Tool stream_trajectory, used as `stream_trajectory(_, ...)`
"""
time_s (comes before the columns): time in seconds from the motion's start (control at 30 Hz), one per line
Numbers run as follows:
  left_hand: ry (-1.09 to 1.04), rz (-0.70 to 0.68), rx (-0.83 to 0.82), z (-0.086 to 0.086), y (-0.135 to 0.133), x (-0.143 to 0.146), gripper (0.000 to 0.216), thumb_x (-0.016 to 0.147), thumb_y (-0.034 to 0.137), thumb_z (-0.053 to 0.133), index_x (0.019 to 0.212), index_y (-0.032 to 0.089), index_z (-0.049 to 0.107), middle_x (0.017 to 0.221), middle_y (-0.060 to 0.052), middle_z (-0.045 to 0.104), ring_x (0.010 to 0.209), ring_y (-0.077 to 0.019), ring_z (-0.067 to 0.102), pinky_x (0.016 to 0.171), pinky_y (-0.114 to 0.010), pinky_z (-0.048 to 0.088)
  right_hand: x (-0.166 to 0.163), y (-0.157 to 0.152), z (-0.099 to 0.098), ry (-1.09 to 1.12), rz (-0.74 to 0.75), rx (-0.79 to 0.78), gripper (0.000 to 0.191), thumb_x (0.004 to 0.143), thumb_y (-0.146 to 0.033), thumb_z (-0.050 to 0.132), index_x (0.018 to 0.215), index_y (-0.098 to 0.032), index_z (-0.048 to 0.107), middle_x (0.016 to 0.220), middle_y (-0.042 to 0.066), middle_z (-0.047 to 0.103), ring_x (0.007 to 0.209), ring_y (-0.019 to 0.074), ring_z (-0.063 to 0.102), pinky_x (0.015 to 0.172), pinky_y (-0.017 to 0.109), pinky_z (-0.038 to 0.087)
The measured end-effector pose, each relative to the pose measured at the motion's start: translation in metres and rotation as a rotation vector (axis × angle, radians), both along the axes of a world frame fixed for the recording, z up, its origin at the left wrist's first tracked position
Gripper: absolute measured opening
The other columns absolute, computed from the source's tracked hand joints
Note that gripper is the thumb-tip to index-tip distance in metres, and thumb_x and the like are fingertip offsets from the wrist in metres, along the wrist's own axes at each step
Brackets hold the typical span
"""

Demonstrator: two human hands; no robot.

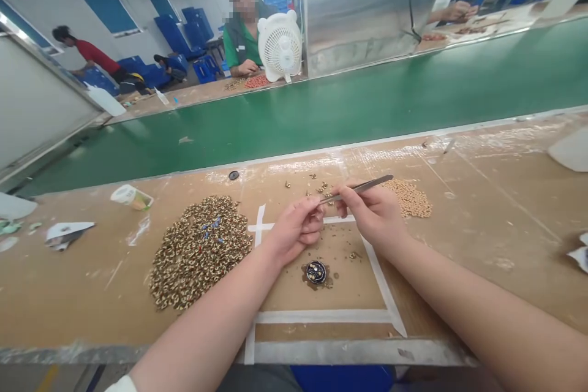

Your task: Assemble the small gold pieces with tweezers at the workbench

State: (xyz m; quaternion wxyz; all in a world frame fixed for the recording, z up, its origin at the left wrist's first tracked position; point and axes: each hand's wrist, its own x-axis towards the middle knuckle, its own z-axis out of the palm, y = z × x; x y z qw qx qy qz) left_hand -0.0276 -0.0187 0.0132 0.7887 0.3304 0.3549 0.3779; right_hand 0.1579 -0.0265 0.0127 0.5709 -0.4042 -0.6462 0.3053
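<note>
My right hand (374, 211) grips metal tweezers (374, 184), whose tips reach left to the fingertips of my left hand (298, 226). My left fingers are pinched together; what they hold is too small to make out. Below both hands, a small round dark dish (316, 272) with gold-coloured bits in it sits on a brown stain. Left of my left hand spreads a large heap of small gold-and-dark parts (197, 257), with a few blue and red bits among them. Beyond my right hand lies a pile of small beige beads (413, 199). Several loose gold parts (324, 187) lie just past my hands.
White tape (326, 316) marks a square on the brown tabletop. A plastic cup (132, 197) lies at the left, and a black ring-shaped piece (234, 175) near the far edge. Beyond runs a green conveyor belt (294, 122). Across it are a white fan (280, 46) and a co-worker (241, 30).
</note>
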Motion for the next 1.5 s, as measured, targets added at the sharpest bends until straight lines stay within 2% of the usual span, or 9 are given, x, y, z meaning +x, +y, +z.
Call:
stream_trajectory(0.13, 0.0, 0.023, -0.008, -0.001, 0.001, 0.0, 0.038, 0.083, 0.04, 0.086, 0.08, 0.014, 0.059, 0.073, 0.007, 0.048, 0.046, 0.0005, 0.022, 0.038, -0.01, 0.016, 0.001, 0.0, -0.001, -0.017, 0.025, 0.064, 0.033, 0.105, -0.044, 0.061, 0.089, -0.02, 0.077, 0.065, 0.0, 0.068, 0.059, 0.0115, 0.064, 0.06, 0.028, 0.051)
stream_trajectory(0.37, -0.088, -0.062, -0.038, 0.0, 0.002, -0.003, 0.037, 0.087, 0.04, 0.083, 0.081, 0.014, 0.058, 0.075, 0.007, 0.048, 0.047, 0.0005, 0.021, 0.037, -0.009, 0.019, 0.0, 0.006, -0.001, 0.282, 0.169, -0.125, 0.036, 0.1, -0.05, 0.07, 0.087, -0.019, 0.078, 0.064, -0.001, 0.068, 0.053, 0.0096, 0.064, 0.054, 0.024, 0.054)
stream_trajectory(0.47, -0.086, -0.055, -0.022, 0.0, 0.002, -0.002, 0.038, 0.088, 0.041, 0.083, 0.08, 0.014, 0.058, 0.074, 0.007, 0.046, 0.047, 0.0004, 0.02, 0.037, -0.009, 0.02, -0.001, 0.007, 0.001, 0.318, 0.17, -0.159, 0.038, 0.098, -0.054, 0.072, 0.088, -0.018, 0.079, 0.063, -0.001, 0.068, 0.052, 0.0096, 0.064, 0.054, 0.024, 0.056)
stream_trajectory(0.57, -0.068, -0.037, 0.009, 0.0, 0.001, -0.001, 0.039, 0.088, 0.042, 0.083, 0.079, 0.014, 0.057, 0.071, 0.008, 0.044, 0.047, 0.0, 0.019, 0.037, -0.009, 0.02, -0.001, 0.004, 0.002, 0.279, 0.105, -0.138, 0.037, 0.1, -0.052, 0.07, 0.088, -0.018, 0.079, 0.063, -0.001, 0.069, 0.052, 0.0102, 0.065, 0.054, 0.024, 0.057)
stream_trajectory(0.77, -0.045, 0.007, 0.065, 0.001, -0.001, 0.0, 0.035, 0.088, 0.04, 0.084, 0.081, 0.015, 0.059, 0.073, 0.007, 0.047, 0.047, -0.0001, 0.022, 0.038, -0.009, 0.02, 0.0, -0.003, 0.003, 0.13, -0.042, 0.015, 0.037, 0.104, -0.048, 0.064, 0.086, -0.019, 0.079, 0.064, 0.0, 0.071, 0.055, 0.0116, 0.067, 0.057, 0.026, 0.057)
stream_trajectory(1.03, -0.019, 0.012, 0.084, 0.001, -0.001, 0.003, 0.037, 0.086, 0.041, 0.086, 0.08, 0.014, 0.061, 0.071, 0.007, 0.048, 0.046, -0.0001, 0.02, 0.038, -0.01, 0.019, 0.001, -0.002, -0.002, 0.074, -0.03, 0.076, 0.032, 0.106, -0.042, 0.063, 0.087, -0.021, 0.077, 0.064, -0.001, 0.07, 0.058, 0.0123, 0.066, 0.062, 0.03, 0.054)
stream_trajectory(1.3, 0.001, 0.031, 0.075, 0.0, -0.001, 0.003, 0.037, 0.084, 0.041, 0.087, 0.079, 0.015, 0.061, 0.069, 0.007, 0.049, 0.045, -0.0002, 0.022, 0.038, -0.011, 0.019, 0.002, -0.001, -0.001, 0.067, -0.01, 0.079, 0.033, 0.106, -0.045, 0.062, 0.088, -0.021, 0.076, 0.066, -0.001, 0.069, 0.058, 0.0125, 0.065, 0.062, 0.031, 0.054)
stream_trajectory(1.5, 0.0, 0.026, 0.084, -0.001, 0.0, 0.002, 0.037, 0.084, 0.042, 0.087, 0.08, 0.014, 0.062, 0.066, 0.008, 0.047, 0.045, -0.0003, 0.021, 0.038, -0.011, 0.018, 0.002, -0.001, -0.001, 0.057, 0.016, 0.105, 0.028, 0.107, -0.037, 0.061, 0.089, -0.021, 0.075, 0.067, -0.001, 0.068, 0.059, 0.0116, 0.064, 0.06, 0.03, 0.052)
